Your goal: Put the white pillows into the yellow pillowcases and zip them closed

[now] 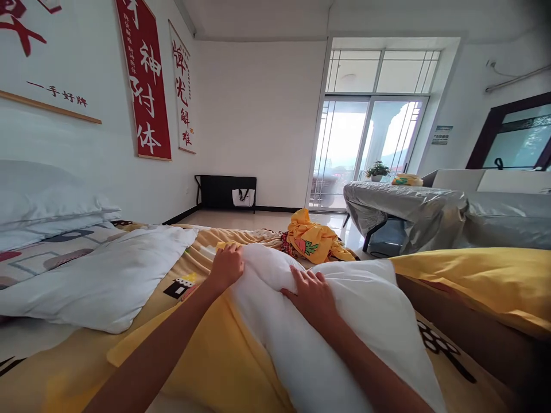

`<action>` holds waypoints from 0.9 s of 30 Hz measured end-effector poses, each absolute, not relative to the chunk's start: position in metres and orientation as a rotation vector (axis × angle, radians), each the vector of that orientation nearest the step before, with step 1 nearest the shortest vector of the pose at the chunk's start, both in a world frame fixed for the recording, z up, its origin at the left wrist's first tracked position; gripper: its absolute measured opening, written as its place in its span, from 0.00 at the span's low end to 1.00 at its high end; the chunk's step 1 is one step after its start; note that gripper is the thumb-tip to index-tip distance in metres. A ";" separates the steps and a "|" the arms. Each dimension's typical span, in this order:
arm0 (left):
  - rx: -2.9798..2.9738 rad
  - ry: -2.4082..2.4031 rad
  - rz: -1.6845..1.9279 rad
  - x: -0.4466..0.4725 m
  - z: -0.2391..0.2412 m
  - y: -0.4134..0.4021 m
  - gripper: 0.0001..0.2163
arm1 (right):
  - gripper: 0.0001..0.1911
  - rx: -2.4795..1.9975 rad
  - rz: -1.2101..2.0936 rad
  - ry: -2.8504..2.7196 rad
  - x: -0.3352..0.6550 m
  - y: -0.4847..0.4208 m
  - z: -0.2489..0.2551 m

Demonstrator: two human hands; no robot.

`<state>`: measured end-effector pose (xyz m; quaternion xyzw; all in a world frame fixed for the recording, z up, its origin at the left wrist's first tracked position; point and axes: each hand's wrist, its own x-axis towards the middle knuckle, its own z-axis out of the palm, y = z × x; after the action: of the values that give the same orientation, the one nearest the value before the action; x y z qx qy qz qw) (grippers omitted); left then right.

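Note:
A white pillow (370, 321) lies across the bed in front of me, partly over a yellow cover (219, 361). My left hand (226, 267) is curled on the pillow's far left edge, fingers closed on the fabric. My right hand (312, 295) rests flat on top of the pillow's middle, fingers spread. Both forearms reach in from the bottom of the view.
Another white pillow (99, 281) lies on the patterned bed sheet (55, 252) to the left, with stacked pillows (43, 206) by the wall. A crumpled yellow cloth (314, 238) sits at the bed's foot. A covered table (430, 212) stands right, a glass door (365, 149) behind.

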<state>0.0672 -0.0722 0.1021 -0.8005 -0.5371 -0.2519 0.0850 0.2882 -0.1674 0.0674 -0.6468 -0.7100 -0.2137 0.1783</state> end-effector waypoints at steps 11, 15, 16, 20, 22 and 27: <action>-2.037 -1.697 -0.540 0.042 0.102 -0.078 0.15 | 0.24 -1.316 -1.062 -2.021 0.259 -0.220 0.060; -1.954 -1.736 -0.545 0.032 0.105 -0.076 0.15 | 0.26 -1.276 -1.092 -2.052 0.253 -0.222 0.058; -1.935 -1.729 -0.559 0.032 0.109 -0.076 0.15 | 0.26 -1.267 -1.097 -2.062 0.251 -0.223 0.058; -1.928 -1.641 -0.623 0.040 0.125 -0.074 0.15 | 0.26 -1.218 -1.130 -2.086 0.243 -0.225 0.055; -1.949 -1.606 -0.656 0.048 0.132 -0.072 0.15 | 0.26 -1.203 -1.153 -2.091 0.238 -0.227 0.052; -1.984 -1.630 -0.764 0.067 0.145 -0.061 0.09 | 0.25 -1.165 -1.194 -2.132 0.229 -0.229 0.044</action>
<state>0.0672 -0.0605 0.1446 -0.7209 -0.5922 -0.2775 0.2294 0.2286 -0.2292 0.0438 -0.4203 -0.7690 -0.4308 0.2155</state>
